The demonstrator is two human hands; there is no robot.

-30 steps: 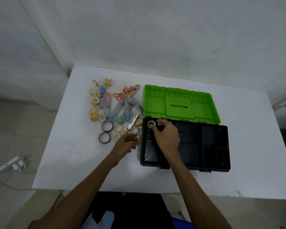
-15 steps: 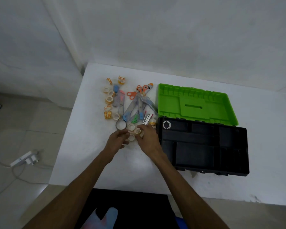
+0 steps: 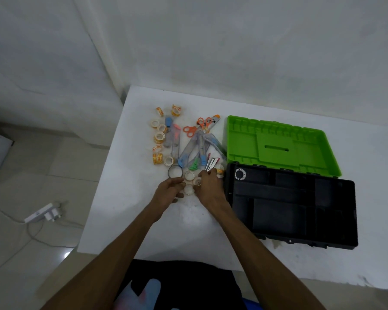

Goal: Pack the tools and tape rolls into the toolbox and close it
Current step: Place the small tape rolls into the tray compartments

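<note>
A white surface (image 3: 126, 211) carries a black toolbox (image 3: 332, 220) at the right, its green lid (image 3: 278, 148) folded open behind it and one black tape roll with white marks (image 3: 240, 174) lying in the back-left compartment. Left of the toolbox lies a scatter of orange scissors (image 3: 196, 128), clear-handled tools (image 3: 193, 151) and small tape rolls (image 3: 159, 137). At its near edge the left hand (image 3: 168, 193) and right hand (image 3: 207, 186) meet over a few pale rolls (image 3: 188, 190), fingers curled down among them; whether either pinches a roll cannot be told.

Toolbox (image 3: 300, 211) base black w/ green lid (image 3: 278, 144); scissors (image 3: 196, 127) orange; tape rolls (image 3: 159, 136) white/orange print; counter (image 3: 126, 198) white.
</note>
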